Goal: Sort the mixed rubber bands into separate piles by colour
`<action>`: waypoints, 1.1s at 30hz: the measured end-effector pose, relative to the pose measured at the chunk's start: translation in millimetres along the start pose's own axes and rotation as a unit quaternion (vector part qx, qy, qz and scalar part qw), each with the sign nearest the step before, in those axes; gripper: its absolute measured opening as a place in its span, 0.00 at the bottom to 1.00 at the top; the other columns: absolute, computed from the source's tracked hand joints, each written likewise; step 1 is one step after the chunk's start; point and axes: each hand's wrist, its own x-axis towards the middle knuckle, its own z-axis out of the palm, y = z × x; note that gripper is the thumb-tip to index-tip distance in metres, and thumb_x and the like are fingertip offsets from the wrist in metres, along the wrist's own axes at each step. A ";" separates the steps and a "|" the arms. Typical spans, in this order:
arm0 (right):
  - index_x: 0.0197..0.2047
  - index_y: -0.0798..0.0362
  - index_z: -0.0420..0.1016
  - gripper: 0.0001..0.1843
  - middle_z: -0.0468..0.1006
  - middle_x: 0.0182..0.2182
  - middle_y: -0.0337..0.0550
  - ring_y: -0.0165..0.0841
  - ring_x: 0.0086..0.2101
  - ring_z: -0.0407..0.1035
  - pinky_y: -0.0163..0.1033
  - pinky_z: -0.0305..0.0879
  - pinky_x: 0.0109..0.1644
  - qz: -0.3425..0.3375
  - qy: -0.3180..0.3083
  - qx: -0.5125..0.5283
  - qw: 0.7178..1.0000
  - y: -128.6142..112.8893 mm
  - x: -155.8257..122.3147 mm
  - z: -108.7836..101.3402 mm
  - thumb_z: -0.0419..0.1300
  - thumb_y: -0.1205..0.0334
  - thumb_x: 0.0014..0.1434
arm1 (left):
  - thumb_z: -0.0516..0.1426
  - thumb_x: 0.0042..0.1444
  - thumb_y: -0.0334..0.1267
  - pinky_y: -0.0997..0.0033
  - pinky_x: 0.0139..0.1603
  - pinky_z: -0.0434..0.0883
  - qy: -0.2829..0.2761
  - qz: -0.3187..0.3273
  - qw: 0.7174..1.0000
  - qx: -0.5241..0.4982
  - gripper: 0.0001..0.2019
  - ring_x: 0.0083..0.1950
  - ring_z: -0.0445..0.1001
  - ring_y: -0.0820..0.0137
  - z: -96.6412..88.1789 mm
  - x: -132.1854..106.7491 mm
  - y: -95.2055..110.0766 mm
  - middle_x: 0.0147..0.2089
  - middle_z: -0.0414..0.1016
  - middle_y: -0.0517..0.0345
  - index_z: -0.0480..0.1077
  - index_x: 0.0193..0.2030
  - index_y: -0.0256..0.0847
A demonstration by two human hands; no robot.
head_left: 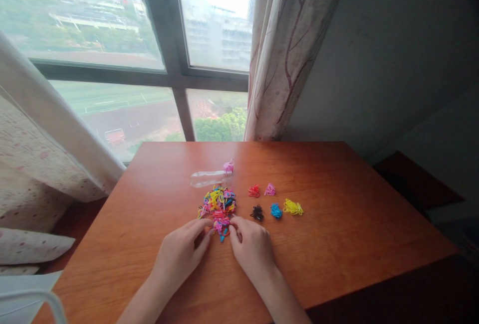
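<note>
Though loose, bands (219, 205) at right grip (252, 248).

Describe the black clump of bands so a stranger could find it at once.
On the wooden table, right of the big mixed pile of bands, lie five small single-colour clumps. The black clump is the nearest one to the right hand, in front of the red clump and left of the blue clump; it alone is dark.
</note>
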 end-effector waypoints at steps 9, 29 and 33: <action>0.38 0.49 0.76 0.09 0.79 0.30 0.37 0.30 0.29 0.72 0.31 0.58 0.36 -0.031 0.007 0.117 0.993 4.1 -4.3 2.7 0.54 0.66 0.64 | 0.51 0.63 0.41 0.74 0.37 0.73 0.009 0.000 1.000 0.000 0.11 0.36 0.80 0.69 0.3 -0.9 1.4 0.39 0.81 0.58 0.74 0.44 0.45; 0.41 0.48 0.79 0.09 0.81 0.30 0.42 0.33 0.28 0.74 0.34 0.52 0.29 0.108 0.033 -0.219 0.969 77.6 47.4 -63.9 0.57 0.62 0.65 | 0.51 0.64 0.40 0.77 0.31 0.69 0.015 0.026 0.999 -0.012 0.11 0.28 0.76 0.73 -0.8 0.2 4.6 0.34 0.80 0.60 0.74 0.42 0.45; 0.40 0.47 0.79 0.09 0.80 0.30 0.44 0.33 0.28 0.74 0.34 0.53 0.29 0.124 -0.011 -0.268 0.955 79.0 58.0 -59.1 0.56 0.61 0.66 | 0.50 0.64 0.40 0.76 0.33 0.70 0.013 0.027 0.999 -0.008 0.11 0.31 0.77 0.72 0.5 0.2 5.0 0.35 0.80 0.59 0.74 0.43 0.45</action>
